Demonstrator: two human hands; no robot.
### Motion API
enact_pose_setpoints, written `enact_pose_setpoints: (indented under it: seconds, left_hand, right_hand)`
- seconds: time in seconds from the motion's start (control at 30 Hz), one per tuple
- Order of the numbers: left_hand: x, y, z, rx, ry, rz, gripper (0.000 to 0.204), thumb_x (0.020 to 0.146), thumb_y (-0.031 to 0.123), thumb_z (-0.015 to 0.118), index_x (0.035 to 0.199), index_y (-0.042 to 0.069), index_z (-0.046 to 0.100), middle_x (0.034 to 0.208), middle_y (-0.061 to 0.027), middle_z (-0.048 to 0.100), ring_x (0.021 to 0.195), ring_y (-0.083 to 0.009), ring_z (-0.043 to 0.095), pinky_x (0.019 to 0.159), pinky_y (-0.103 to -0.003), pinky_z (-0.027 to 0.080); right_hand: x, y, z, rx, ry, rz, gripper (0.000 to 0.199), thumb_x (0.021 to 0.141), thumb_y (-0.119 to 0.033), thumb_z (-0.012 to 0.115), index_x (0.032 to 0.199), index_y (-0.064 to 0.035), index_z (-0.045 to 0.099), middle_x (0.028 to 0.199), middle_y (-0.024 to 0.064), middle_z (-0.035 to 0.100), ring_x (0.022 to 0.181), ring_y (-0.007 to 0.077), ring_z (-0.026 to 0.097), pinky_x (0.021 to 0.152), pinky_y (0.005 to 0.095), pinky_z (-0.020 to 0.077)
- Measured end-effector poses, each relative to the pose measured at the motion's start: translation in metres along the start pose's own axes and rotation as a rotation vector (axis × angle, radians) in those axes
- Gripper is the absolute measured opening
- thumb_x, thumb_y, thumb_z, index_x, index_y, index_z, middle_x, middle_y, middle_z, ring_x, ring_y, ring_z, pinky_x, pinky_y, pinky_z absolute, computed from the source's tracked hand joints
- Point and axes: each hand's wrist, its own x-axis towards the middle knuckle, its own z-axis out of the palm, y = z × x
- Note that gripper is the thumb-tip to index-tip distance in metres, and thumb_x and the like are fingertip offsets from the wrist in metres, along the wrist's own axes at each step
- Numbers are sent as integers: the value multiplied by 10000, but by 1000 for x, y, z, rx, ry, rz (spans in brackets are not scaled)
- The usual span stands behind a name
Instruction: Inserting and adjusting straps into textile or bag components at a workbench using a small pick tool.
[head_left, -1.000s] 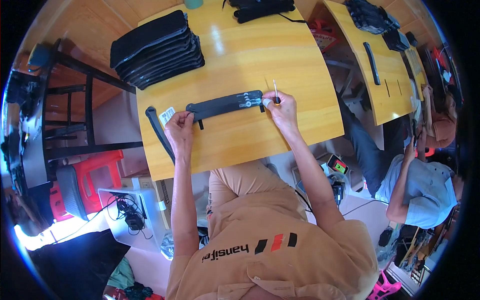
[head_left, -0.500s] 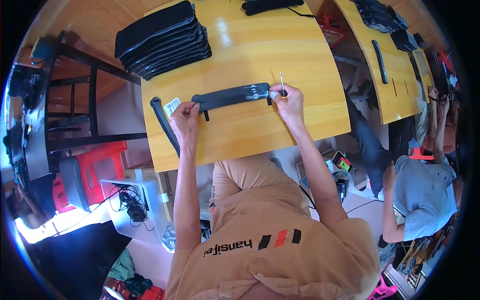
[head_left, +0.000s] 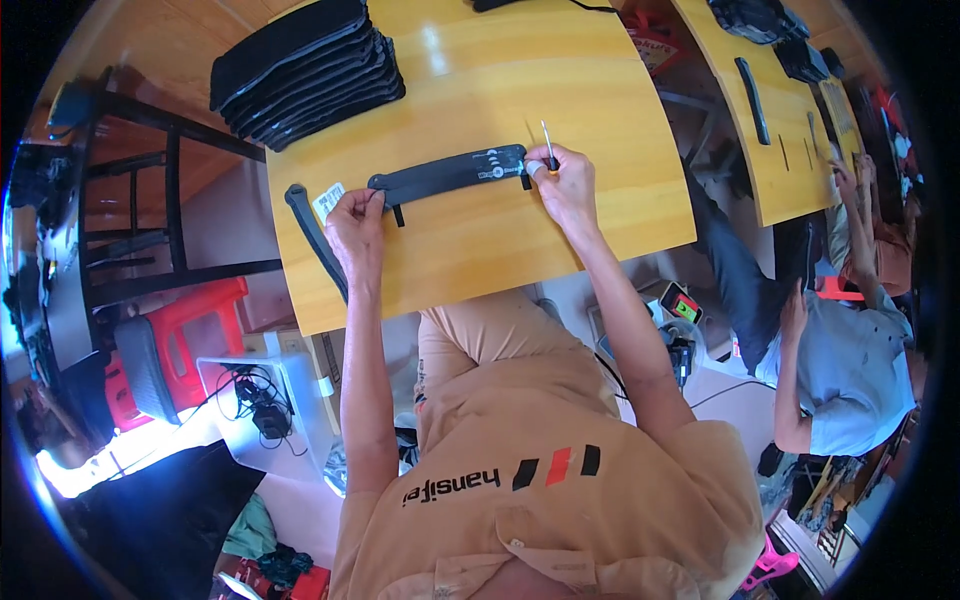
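A black fabric strap [head_left: 440, 176] with white print lies lengthwise across the yellow wooden table, two short dark tabs sticking out along its near edge. My left hand [head_left: 356, 222] pinches its left end, thumb against fingers. At the other end, my right hand [head_left: 566, 190] is closed with its fingertips on the strap's edge. A small screwdriver [head_left: 547, 146], thin metal shaft pointing up and away, is also tucked in that hand. Beside my left hand lie a white printed label [head_left: 328, 199] and a second narrow black strip [head_left: 318, 240] running toward the table's near edge.
A tall stack of folded black fabric pieces [head_left: 305, 75] stands at the far left of the table [head_left: 600, 100]. A second table [head_left: 745, 185] to the right bears black pieces, with people beside it. A red stool [head_left: 200, 330] and dark metal frame [head_left: 175, 190] are at left.
The view has shifted a little, so the table and stack appear farther left and up. My hands keep their hold at the strap's two ends.
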Motion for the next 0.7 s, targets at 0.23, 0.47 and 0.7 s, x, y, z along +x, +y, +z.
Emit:
enact_pose_setpoints:
  seconds: [0.23, 0.47, 0.7]
  left_hand:
    - [-1, -2, -1, 2, -2, -19, 149, 761, 114, 648, 815, -24, 631, 632, -48, 596, 561, -88, 515, 535, -235, 421]
    - [-1, 2, -1, 30, 9, -8, 172, 759, 136, 651, 827, -21, 636, 631, -59, 601, 565, -99, 528, 552, -240, 428]
    - [1, -1, 0, 48, 20, 38, 174, 748, 146, 656, 814, -14, 641, 629, -81, 610, 574, -128, 559, 574, -259, 447]
  right_hand:
    - [-1, -2, 2, -35, 1, -28, 101, 711, -6, 505, 692, 13, 603, 557, 106, 552, 485, 175, 517, 483, 305, 410]
    - [-1, -7, 1, -62, 6, -25, 100, 700, -4, 492, 681, 25, 586, 559, 125, 545, 502, 204, 527, 524, 330, 418]
    - [0, -3, 3, -101, 11, -58, 101, 704, -8, 494, 687, 28, 587, 571, 143, 549, 524, 230, 541, 537, 344, 421]
